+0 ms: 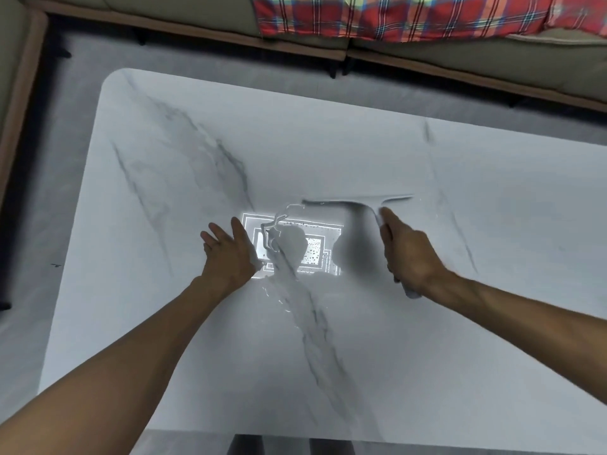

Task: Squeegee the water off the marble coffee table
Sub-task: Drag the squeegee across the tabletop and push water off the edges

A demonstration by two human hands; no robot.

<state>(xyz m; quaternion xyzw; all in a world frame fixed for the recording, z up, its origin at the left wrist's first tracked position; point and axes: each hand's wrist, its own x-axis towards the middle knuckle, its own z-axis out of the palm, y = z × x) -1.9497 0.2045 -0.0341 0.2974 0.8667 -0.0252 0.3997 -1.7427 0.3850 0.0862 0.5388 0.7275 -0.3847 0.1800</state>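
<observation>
Head view: right hand (410,254) wraps squeegee (358,202) handle (mostly hidden); pale blade blurs into table (164,323), prob. touching. Left hand (230,254) spread flat beside water (289,290).

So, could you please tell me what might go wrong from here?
The left grip rests flat on the table beside the water; a pull towards the person may push water onto it. The squeegee, held by the right grip, has its blade's left end inside the puddle's width, so water farther left would likely be missed.
</observation>
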